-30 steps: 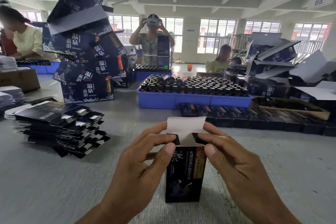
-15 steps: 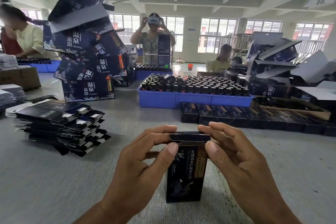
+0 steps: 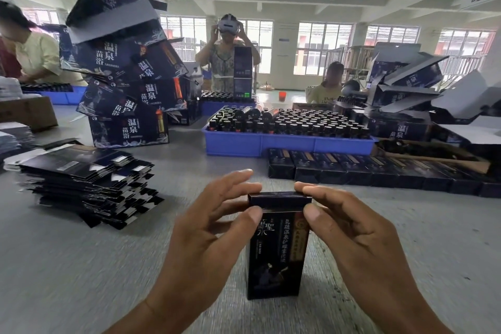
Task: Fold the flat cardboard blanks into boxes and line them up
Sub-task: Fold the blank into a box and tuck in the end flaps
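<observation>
A grey table [image 3: 81,266] is seen under both hands. Well beyond the hands a blue crate [image 3: 287,144] of bottles is set, with a row of folded boxes [image 3: 379,171] in front of it. To the left of the left hand a stack of flat blanks [image 3: 84,179] is piled. Between the hands a dark box [image 3: 276,257] is stood upright on the table. Its top flap is pinched at the left corner by the left hand [image 3: 206,238] and at the right corner by the right hand [image 3: 352,236], thumbs in front, fingers behind.
</observation>
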Available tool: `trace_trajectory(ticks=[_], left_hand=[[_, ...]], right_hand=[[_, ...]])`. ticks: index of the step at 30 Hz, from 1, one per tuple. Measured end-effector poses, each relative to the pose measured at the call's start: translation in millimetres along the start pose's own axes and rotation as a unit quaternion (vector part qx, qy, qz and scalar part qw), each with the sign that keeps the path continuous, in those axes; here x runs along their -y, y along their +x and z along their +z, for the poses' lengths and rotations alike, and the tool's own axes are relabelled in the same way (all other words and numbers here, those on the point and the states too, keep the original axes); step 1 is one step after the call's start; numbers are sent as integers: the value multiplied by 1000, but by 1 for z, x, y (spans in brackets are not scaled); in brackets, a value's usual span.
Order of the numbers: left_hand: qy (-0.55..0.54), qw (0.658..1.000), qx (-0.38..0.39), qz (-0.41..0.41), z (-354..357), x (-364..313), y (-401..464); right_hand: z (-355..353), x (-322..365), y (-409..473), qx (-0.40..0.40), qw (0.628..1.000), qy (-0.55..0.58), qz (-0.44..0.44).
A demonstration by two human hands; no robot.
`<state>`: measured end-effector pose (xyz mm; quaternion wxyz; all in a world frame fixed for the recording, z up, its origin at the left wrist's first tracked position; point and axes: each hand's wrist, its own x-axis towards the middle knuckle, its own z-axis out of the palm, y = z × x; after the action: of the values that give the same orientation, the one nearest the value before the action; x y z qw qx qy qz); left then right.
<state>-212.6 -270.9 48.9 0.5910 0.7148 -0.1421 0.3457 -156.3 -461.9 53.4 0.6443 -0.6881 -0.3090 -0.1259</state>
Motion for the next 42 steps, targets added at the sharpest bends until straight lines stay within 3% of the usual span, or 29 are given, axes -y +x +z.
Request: trace_trajectory(ticks=[14,18,22,29,33,37,42], left_hand=[[33,999,3,38,-3,3,3],[97,991,18,94,-6,3,5],[155,971,32,178,-8,7,8],[183,961,37,203,-9,14,9],[198,964,65,166,-12,25,3],[172,976,133,13,-17,38,-1],[108,987,89,-84,-26,47,7]], right_hand=[[0,1,-2,3,999,-23,-31],[-2,-3,0,12,998,-27,-47],[-4,-9,0,12,990,-105,-92],[-4,-16,2,-5,981,-144,-128],[-2,-17,1,-1,984,-140,-107],[-1,-28,-2,66,980,-181,-41],[-1,-45,-5,143,956,-255,18]])
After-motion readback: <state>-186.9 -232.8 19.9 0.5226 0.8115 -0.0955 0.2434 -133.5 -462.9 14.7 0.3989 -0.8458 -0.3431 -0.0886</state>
